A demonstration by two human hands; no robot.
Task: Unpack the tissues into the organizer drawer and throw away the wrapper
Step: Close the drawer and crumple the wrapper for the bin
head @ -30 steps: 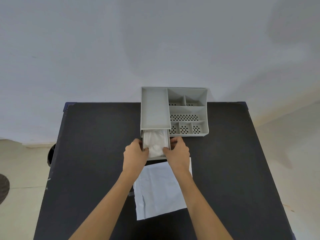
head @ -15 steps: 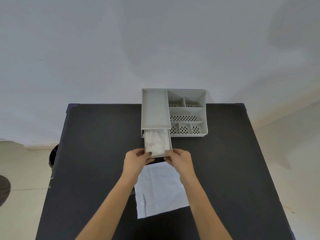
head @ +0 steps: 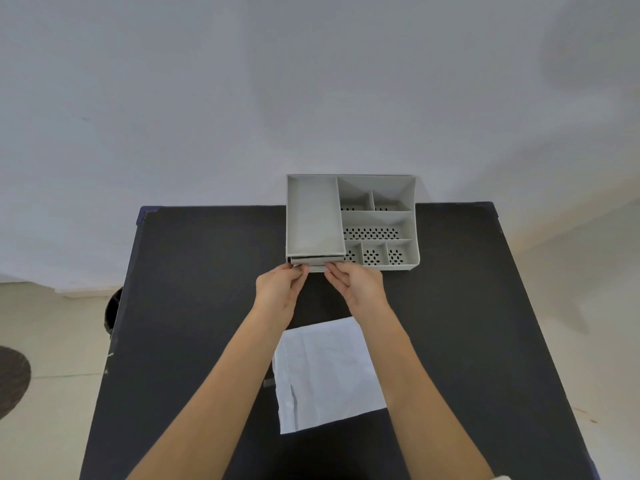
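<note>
A grey organizer (head: 379, 220) stands at the far edge of the black table (head: 194, 306). Its drawer (head: 317, 264) under the left tray is pushed in almost flush, so only the front shows and the tissues inside are hidden. My left hand (head: 280, 289) and my right hand (head: 356, 285) both rest their fingertips against the drawer front. The flat white wrapper (head: 327, 372) lies on the table between my forearms, nearer to me.
A dark round bin (head: 112, 313) stands on the floor by the table's left edge. A dark mat (head: 12, 379) lies on the floor at far left. A white wall rises just behind the organizer.
The drawer, open with white tissues showing a second ago, has been pushed in by both hands until nearly shut. The wrapper has not moved.
</note>
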